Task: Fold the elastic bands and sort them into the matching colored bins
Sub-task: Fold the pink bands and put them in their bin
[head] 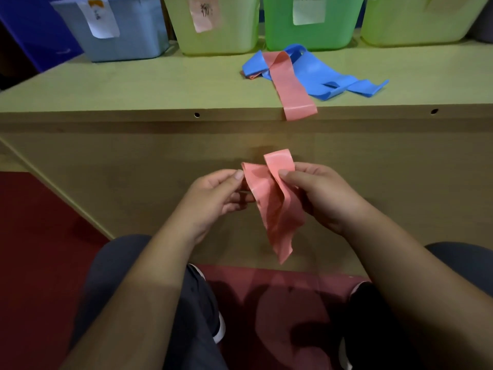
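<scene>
Nearest us, our left hand (213, 193) and right hand (320, 193) each pinch the top of a pink band (274, 206), both grips closed on it, in the air below the tabletop (133, 86). Its loose length hangs down between them. Farther on, a second pink band (293, 86) lies across a blue band (320, 73), its end drooping over the tabletop's edge. Behind stand a blue bin (128, 36), a green bin (306, 33) and two yellowish bins (226, 36).

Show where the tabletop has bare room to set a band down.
Widest bare patch: tabletop left of the pink strip, in front of the blue bin and first light-green bin. A smaller one right of the blue bands, by the rightmost bin. Crowded at the green bin, where bands pile up.
</scene>
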Motion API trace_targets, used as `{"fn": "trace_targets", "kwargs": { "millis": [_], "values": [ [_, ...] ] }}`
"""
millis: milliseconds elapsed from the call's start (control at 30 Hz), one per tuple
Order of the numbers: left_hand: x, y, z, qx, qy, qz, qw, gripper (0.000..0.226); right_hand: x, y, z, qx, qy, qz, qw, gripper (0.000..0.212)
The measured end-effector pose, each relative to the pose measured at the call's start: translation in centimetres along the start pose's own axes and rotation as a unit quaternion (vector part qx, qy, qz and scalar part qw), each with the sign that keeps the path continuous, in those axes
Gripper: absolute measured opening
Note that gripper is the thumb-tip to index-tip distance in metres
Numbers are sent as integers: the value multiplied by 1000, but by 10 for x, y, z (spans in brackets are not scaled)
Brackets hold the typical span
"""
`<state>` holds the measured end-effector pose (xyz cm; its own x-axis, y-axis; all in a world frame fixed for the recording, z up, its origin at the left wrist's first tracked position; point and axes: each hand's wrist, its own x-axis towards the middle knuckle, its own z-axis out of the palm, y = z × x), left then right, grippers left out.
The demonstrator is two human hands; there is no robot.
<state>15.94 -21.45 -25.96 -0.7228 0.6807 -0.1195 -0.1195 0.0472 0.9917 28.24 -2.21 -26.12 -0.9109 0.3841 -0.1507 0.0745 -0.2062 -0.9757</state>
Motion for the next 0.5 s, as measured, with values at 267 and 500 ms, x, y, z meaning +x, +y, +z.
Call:
{"fn": "trace_targets", "kwargs": {
  "millis": [267,500],
  "values": [
    [2,-1,10,-94,24,16,995,12,-4,4,-6,-45,8,11,999,22],
    [0,-2,22,-81,68,27,994,9,-14,-2,-8,-101,58,-73,991,15]
  ]
}}
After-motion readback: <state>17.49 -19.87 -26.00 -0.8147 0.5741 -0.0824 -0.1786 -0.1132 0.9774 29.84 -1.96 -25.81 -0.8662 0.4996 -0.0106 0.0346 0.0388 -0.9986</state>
